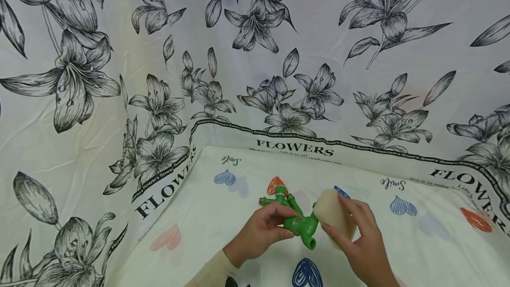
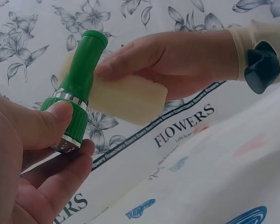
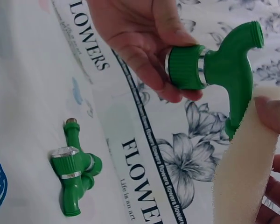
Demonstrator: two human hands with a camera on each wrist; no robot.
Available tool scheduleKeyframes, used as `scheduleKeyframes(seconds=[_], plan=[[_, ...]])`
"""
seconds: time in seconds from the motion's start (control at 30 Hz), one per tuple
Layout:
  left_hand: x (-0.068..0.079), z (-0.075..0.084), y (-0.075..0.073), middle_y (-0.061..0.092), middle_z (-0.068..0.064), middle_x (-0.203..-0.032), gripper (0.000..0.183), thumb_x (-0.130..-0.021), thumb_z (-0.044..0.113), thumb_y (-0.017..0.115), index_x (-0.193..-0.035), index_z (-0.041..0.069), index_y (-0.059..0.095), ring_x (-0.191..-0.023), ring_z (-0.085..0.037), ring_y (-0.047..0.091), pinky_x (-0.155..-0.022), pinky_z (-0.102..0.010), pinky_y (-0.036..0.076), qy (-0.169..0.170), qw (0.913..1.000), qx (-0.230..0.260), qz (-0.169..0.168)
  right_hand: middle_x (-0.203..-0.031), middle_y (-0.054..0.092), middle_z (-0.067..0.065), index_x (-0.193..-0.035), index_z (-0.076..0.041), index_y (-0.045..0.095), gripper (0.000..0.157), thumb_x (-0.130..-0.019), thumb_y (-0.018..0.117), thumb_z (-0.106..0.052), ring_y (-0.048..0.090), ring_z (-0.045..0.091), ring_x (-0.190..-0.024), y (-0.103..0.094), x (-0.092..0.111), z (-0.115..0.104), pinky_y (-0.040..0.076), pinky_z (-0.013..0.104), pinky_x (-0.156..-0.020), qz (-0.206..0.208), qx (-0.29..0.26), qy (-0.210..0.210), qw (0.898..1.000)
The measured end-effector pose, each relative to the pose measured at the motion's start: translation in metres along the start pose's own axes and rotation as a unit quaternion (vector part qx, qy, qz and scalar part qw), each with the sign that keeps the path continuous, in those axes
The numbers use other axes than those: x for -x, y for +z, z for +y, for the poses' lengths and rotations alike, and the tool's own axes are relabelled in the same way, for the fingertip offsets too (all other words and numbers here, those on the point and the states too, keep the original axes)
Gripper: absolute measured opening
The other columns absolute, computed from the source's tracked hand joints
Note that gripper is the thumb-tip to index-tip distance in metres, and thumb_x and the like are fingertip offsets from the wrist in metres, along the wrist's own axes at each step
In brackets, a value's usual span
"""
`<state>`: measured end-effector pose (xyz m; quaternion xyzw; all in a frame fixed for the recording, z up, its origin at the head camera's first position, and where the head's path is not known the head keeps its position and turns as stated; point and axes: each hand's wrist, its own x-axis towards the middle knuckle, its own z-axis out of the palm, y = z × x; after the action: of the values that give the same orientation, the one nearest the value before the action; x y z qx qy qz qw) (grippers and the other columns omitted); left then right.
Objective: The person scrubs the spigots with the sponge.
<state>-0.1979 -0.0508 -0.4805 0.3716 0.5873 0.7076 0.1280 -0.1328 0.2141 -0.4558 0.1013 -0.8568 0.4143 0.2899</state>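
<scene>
Green tap (image 1: 306,228) held up between two hands, over the heart-printed cloth (image 1: 199,218)

Its long axis runs roughly away from the person: one rimmed end (image 3: 257,35) points back and down toward them, the far branch goes behind the pale sponge (image 1: 332,214), and the ribbed knob (image 3: 185,67) juts sideways to the left; the left hand (image 1: 260,234) pinches that knob between thumb and fingers, probably to leave the body free of fingers and facing the sponge; the right hand (image 1: 364,238) grips the sponge by its sides, seemingly so one face stays bare against the tap, though overlap hides the contact; a second green tap (image 3: 71,172) lies on the cloth, and flower-printed fabric (image 1: 255,61) hangs behind
</scene>
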Motion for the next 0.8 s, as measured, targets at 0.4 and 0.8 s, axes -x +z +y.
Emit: scheduleKeyframes(seconds=[0.4, 0.8], plan=[[0.0, -0.004, -0.003, 0.064, -0.021, -0.14, 0.037, -0.101, -0.002, 0.076, -0.136, -0.003, 0.062, -0.125, -0.028, 0.067, -0.106, -0.044, 0.056, -0.006, 0.9998, 0.006, 0.018, -0.139, 0.058, -0.01, -0.155, -0.028, 0.062, 0.076, -0.087, 0.096, -0.018, 0.054, 0.015, -0.124, 0.002, 0.011, -0.013, 0.052, 0.023, -0.1, -0.07, -0.043, 0.043, 0.996], [-0.001, -0.006, -0.005, 0.062, -0.022, -0.14, 0.037, -0.101, -0.005, 0.074, -0.135, -0.003, 0.062, -0.126, -0.028, 0.067, -0.106, -0.042, 0.056, -0.027, 0.9986, 0.002, 0.046, -0.139, 0.061, 0.0, -0.156, -0.018, 0.06, 0.078, -0.087, 0.091, 0.0, 0.06, 0.014, -0.119, -0.003, 0.008, -0.016, 0.056, 0.024, -0.097, -0.152, -0.16, -0.048, 0.974]])
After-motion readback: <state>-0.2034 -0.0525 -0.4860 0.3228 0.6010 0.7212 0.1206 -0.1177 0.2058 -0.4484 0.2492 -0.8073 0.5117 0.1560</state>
